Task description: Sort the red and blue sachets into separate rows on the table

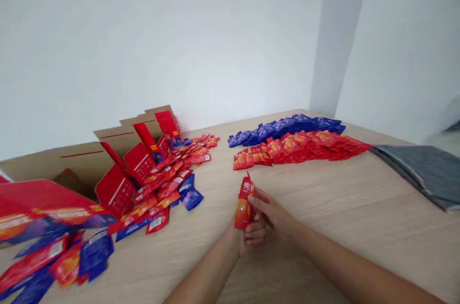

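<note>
Both of my hands meet over the middle of the wooden table [323, 227] and hold one red sachet [244, 203] upright. My left hand [247, 237] is curled round its lower end. My right hand [268, 210] pinches its right edge, fingers closed. Beyond the hands lie two neat overlapping rows: red sachets [302, 146] in front and blue sachets [287, 127] behind them. A loose heap of mixed red and blue sachets [168, 179] spreads across the left side of the table.
Open cardboard cartons [108, 146] with red box flaps stand at the back left against the white wall. More loose sachets [53, 256] lie at the near left. A stack of grey sheets [424, 169] lies at the table's right edge.
</note>
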Available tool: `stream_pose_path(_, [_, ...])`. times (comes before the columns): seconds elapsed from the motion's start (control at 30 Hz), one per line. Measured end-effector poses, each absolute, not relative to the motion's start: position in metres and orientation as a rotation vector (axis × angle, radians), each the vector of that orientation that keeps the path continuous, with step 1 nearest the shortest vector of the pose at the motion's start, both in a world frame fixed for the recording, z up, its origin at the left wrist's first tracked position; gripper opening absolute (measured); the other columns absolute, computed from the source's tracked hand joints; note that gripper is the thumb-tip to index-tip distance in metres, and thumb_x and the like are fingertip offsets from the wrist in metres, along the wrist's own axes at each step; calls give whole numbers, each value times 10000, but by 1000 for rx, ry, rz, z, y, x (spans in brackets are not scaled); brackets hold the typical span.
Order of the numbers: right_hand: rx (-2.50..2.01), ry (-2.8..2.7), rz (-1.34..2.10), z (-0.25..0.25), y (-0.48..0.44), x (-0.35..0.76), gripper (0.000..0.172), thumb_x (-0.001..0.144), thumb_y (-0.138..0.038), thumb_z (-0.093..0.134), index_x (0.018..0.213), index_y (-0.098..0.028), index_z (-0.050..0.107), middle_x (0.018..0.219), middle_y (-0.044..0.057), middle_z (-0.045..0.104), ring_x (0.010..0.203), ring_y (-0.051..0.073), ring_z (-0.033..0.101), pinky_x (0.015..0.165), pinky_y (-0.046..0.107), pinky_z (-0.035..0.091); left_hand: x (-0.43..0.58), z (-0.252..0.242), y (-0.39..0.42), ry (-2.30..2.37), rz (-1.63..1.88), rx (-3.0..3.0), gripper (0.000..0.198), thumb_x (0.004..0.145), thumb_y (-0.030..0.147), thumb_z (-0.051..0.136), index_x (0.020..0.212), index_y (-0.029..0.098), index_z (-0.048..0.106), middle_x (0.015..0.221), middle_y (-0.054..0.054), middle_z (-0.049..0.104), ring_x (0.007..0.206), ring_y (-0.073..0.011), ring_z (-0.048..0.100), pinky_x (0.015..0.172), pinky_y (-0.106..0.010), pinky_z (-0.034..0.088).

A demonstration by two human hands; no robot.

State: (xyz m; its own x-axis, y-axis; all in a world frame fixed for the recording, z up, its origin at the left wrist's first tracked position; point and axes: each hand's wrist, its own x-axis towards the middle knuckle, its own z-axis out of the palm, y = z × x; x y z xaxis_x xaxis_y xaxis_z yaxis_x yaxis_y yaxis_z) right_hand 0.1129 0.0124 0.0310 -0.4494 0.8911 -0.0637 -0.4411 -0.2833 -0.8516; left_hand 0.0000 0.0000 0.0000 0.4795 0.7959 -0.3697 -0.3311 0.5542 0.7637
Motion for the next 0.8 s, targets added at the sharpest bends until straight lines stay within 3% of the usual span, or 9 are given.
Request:
stream_pose_path(0.1, [-722,-857,1798,27,22,119,316,623,-387,747,802,-158,624,603,-34,613,460,66,488,442,169,385,2,8,3,866,856,652,472,813,542,349,756,134,580,508,-27,535,423,-118,475,420,-226,363])
stream_pose_path(0.23, [-790,-764,1628,21,36,128,369,553,-377,782,804,-159,621,718,-5,654,616,123,570,570,214,452,2,15,7,1017,915,769,529,751,610,446,892,113,561,737,-87,657,608,-165,611,533,-273,469])
stream_pose_path(0.33, [-848,-848,1577,14,40,130,388,599,-450,732,825,-161,605,714,6,649,622,149,574,586,250,457,3,13,7,1020,862,952,511,575,571,658,808,144,501,586,-34,632,456,-149,576,402,-229,414])
stream_pose_path(0.4, [-882,-990,1537,9,37,127,389,649,-504,673,818,-163,587,713,15,642,632,159,578,585,260,459,4,13,6,1045,936,988,522,533,577,675,777,173,452,491,15,590,359,-127,521,334,-202,363])
stream_pose_path(0.53, [-944,-1316,1450,6,25,119,392,750,-566,533,764,-174,528,591,-10,562,496,128,523,453,233,411,4,15,3,1180,1113,1017,476,610,616,591,767,192,441,376,67,514,244,-87,392,254,-170,261])
stream_pose_path(0.63, [-920,-1374,1323,20,27,125,383,809,-560,453,736,-186,475,545,-35,500,429,92,456,400,200,366,3,13,1,1231,1124,1062,457,671,645,508,620,201,417,261,85,380,199,-62,285,243,-162,203])
stream_pose_path(0.8, [-1041,-1235,815,62,81,187,330,806,-497,486,923,-189,477,487,-76,426,398,82,380,387,180,294,4,2,-1,1276,973,1071,512,649,701,439,548,199,427,288,52,414,225,-76,354,246,-170,211])
